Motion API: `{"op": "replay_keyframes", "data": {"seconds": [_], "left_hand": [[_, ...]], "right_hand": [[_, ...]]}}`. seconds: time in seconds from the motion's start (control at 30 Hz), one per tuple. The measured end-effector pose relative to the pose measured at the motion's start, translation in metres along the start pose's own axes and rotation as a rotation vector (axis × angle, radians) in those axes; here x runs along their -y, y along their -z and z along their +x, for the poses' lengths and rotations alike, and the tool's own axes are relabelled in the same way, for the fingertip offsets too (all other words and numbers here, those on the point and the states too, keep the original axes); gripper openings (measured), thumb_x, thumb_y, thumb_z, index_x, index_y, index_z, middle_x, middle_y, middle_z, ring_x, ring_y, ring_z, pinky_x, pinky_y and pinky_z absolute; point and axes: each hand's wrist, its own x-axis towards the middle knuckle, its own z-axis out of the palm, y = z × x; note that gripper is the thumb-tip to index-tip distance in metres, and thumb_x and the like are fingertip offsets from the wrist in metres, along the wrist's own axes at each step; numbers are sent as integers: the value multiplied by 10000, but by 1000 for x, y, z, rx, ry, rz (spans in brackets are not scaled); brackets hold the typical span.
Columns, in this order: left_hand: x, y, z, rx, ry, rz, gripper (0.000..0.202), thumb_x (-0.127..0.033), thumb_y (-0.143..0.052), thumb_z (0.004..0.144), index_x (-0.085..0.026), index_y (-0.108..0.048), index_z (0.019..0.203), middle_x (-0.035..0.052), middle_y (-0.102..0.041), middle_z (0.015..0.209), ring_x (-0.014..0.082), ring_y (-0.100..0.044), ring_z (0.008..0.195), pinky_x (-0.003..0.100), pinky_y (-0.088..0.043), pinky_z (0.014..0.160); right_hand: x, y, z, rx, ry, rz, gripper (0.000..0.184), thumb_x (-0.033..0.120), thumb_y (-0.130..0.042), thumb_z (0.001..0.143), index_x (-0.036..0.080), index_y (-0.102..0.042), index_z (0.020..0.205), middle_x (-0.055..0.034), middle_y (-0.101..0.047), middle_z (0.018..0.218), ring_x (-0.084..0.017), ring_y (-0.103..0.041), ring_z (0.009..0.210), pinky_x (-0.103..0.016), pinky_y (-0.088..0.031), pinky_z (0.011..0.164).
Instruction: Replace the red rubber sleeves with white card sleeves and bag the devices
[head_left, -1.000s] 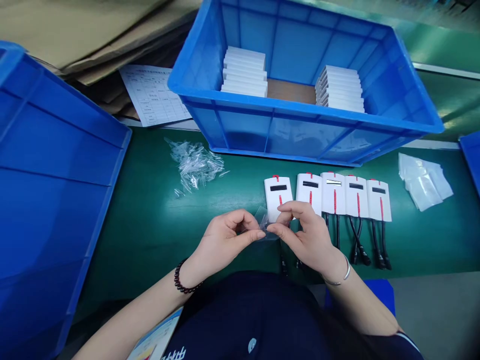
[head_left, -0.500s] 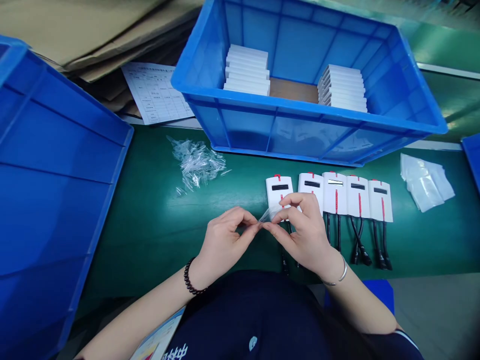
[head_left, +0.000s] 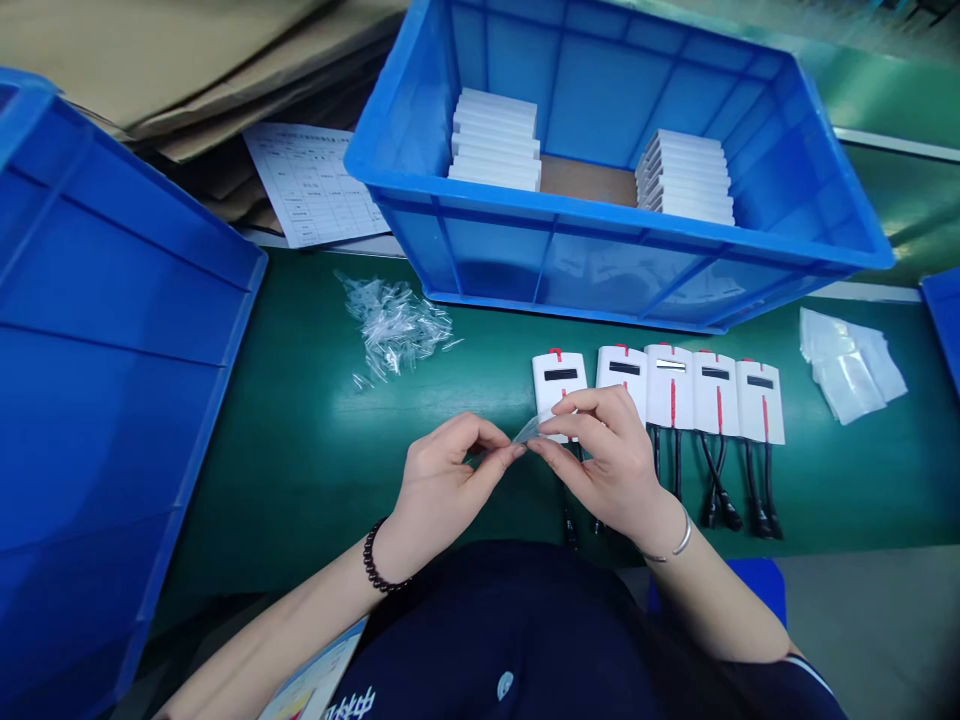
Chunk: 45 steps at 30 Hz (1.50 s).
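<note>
Before you stretches a smooth green counter (head_left: 315,460), a large blue rectangular plastic crate (head_left: 615,265) standing along its far side. Five flat, white, red-striped rectangular devices (head_left: 660,400) with black cables (head_left: 677,465) lie in a row, the leftmost set apart; a loose heap of clear plastic strips (head_left: 397,325) rests to your left, translucent plastic bags (head_left: 847,365) to your right.

Cool light glares softly on the green desk (head_left: 465,387); shadow darkens the left blue crate (head_left: 112,350); held clear film (head_left: 527,431) looks faint; wide-angle distortion stretches the edges.
</note>
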Motion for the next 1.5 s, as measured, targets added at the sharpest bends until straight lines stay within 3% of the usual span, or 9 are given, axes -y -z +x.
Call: {"op": "replay_keyframes", "data": {"seconds": [0.17, 0.33, 0.57, 0.7, 0.9, 1.13, 1.3, 1.43, 1.5], "left_hand": [[2, 0, 3, 66, 160, -119, 152, -181, -728, 783, -185, -610, 686, -58, -640, 617, 65, -594, 550, 140, -483, 529], [4, 4, 5, 12, 138, -70, 122, -200, -731, 776, -193, -635, 701, -45, -665, 656, 88, -621, 599, 175, -517, 586], [4, 9, 5, -1, -120, 164, 99, -169, -665, 850, -200, -680, 757, -23, -683, 677, 101, -626, 602, 206, -499, 580], [5, 6, 3, -35, -288, 262, 116, -163, -625, 894, -205, -706, 822, -1, -733, 753, 118, -682, 666, 222, -529, 637], [4, 4, 3, -75, -417, 331, 157, -127, -587, 914, -193, -707, 838, 16, -738, 765, 120, -686, 667, 218, -530, 636], [2, 11, 4, -59, -378, 300, 91, -116, -637, 885, -167, -711, 872, 19, -730, 769, 113, -677, 668, 204, -519, 638], [3, 13, 4, -31, -290, 264, 136, -120, -608, 900, -177, -731, 915, 17, -724, 803, 98, -671, 682, 184, -531, 640], [2, 13, 5, -12, -314, 236, 140, -152, -593, 918, -185, -729, 925, 24, -726, 829, 97, -680, 712, 180, -534, 661], [2, 18, 7, 70, -231, 205, 137, -223, -640, 895, -210, -718, 1008, 16, -733, 844, 108, -680, 701, 198, -547, 658]], "right_hand": [[-1, 0, -1, -15, 39, -43, 66, 160, -685, 874, 209, -653, 904, -52, -679, 902, -163, -570, 775, -334, -492, 676], [-3, 1, 0, 0, 92, 1, 119, 87, -667, 841, 199, -626, 849, -51, -720, 862, -174, -603, 785, -344, -538, 696], [-2, 3, 0, 133, -35, 150, 148, 185, -660, 870, 192, -637, 1016, -59, -732, 895, -185, -637, 833, -336, -560, 699], [-1, 5, 4, 227, -123, 99, 122, 303, -674, 890, 202, -662, 959, -40, -721, 821, -189, -570, 786, -328, -519, 660], [0, 6, 8, 250, -87, 288, 70, 150, -617, 898, 186, -604, 840, -55, -730, 949, -148, -655, 833, -304, -546, 755], [-2, 7, 3, 391, -319, 425, 42, 222, -545, 955, 196, -555, 924, 7, -659, 778, -96, -610, 637, -238, -519, 586], [-4, 8, 4, 485, -530, 611, 112, 281, -618, 924, 211, -585, 1005, -25, -694, 936, -128, -666, 819, -217, -539, 573], [-5, 8, 8, 561, -647, 799, 188, 318, -744, 826, 196, -605, 855, -10, -689, 852, -122, -657, 763, -217, -527, 571], [-7, 7, 7, 532, -672, 817, 204, 321, -716, 851, 189, -574, 788, -11, -692, 821, -120, -658, 744, -233, -529, 595]]}}
